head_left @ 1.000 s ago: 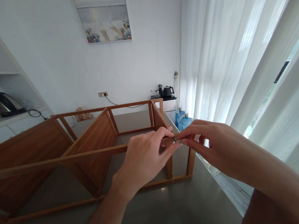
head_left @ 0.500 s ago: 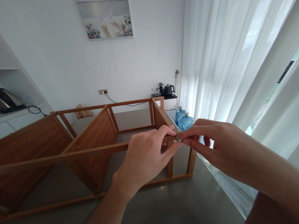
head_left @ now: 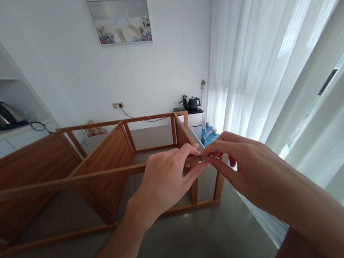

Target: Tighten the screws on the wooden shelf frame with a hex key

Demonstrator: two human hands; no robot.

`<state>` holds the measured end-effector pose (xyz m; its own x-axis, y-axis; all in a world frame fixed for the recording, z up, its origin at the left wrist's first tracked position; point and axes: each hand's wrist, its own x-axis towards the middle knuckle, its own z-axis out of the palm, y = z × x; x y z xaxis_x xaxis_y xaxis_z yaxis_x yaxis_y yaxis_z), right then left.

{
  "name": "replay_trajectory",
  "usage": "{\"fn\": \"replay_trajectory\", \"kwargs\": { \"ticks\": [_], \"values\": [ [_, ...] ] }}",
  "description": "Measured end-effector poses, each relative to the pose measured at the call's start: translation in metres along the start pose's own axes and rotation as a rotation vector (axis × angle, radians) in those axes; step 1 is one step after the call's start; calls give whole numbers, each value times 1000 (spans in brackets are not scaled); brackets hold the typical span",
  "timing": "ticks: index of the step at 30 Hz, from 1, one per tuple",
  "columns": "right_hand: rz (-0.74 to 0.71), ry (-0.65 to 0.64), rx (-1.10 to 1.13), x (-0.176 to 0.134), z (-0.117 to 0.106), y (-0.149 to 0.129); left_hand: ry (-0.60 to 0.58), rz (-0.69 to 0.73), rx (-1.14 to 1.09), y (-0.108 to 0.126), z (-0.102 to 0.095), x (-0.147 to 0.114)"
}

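Observation:
A brown wooden shelf frame [head_left: 110, 173] lies on its side, with slatted panels between its long rails. At the right end of the near top rail, my left hand [head_left: 166, 180] is closed, thumb and forefinger pinching a thin dark metal piece [head_left: 202, 159]. My right hand [head_left: 238, 155] meets it from the right, its thumb and forefinger pinched on a small dark piece [head_left: 209, 155] close to the left fingertips. The fingers cover most of both small pieces, so I cannot tell whether they are one part or what kind.
The frame rests on a grey glossy surface [head_left: 197, 237]. Beyond its right end are blue water bottles [head_left: 210, 136] and a black kettle [head_left: 193, 102] on a small cabinet. White curtains [head_left: 244, 61] hang at the right. A steel kettle [head_left: 3, 115] sits on a left shelf.
My right hand has shifted slightly left, bringing its fingertips closer to the left hand's. My left hand keeps its pinch at the rail. The view has moved slightly.

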<state>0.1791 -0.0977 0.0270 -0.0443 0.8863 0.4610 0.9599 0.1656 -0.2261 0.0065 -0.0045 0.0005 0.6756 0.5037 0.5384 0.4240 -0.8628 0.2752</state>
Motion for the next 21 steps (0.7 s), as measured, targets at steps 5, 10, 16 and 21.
{"fn": "replay_trajectory", "kwargs": {
  "ticks": [5,10,16,21],
  "values": [
    [8,-16,-34,0,-1,0,-6,4,8,-1,-1,-1],
    [61,-57,0,-5,-4,6,2,-6,3,-3,2,-1],
    [178,-108,33,-10,-9,15,15,-28,19,-1,2,-1],
    [148,-171,74,-9,-7,19,9,-32,20,0,2,-1]
  ]
}}
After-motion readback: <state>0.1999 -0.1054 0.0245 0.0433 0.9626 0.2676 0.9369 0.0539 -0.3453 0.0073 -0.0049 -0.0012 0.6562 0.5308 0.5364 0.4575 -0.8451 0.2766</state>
